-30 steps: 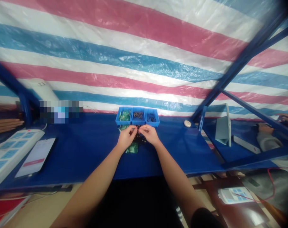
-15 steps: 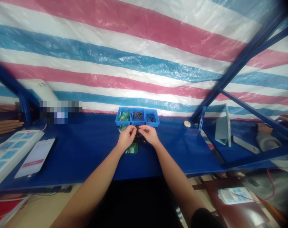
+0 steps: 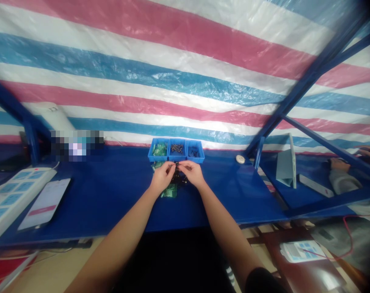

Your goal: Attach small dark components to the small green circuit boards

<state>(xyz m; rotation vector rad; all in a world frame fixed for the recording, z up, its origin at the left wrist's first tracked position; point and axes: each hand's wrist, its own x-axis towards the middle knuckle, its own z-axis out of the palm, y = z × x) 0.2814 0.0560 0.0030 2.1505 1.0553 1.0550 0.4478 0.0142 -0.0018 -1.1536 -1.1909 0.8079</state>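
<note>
My left hand point(image 3: 162, 176) and my right hand point(image 3: 192, 171) meet over the blue table, fingertips pinched close together. Between them is a small dark piece point(image 3: 177, 163), too small to make out. Under and between the hands lies a pile of small black and brass-coloured parts point(image 3: 179, 178). A green plastic packet point(image 3: 169, 191) lies just in front of the pile, and another green packet point(image 3: 156, 165) is partly behind my left hand. Beyond the hands stand three blue bins: one with green packets point(image 3: 159, 149), one with small brass-and-black parts point(image 3: 177, 148), one with dark pieces point(image 3: 194, 152).
On the left are a white power strip point(image 3: 20, 191) and a phone point(image 3: 44, 203). A round beige object point(image 3: 240, 159) sits near the blue frame post point(image 3: 259, 154). Past the frame are a tablet on a stand point(image 3: 285, 162) and another person's hand point(image 3: 340, 165). A striped sheet point(image 3: 173, 81) hangs behind.
My hands stay almost in the same place, with only slight finger movement. At the far left, another person's hand has gone out of view.
</note>
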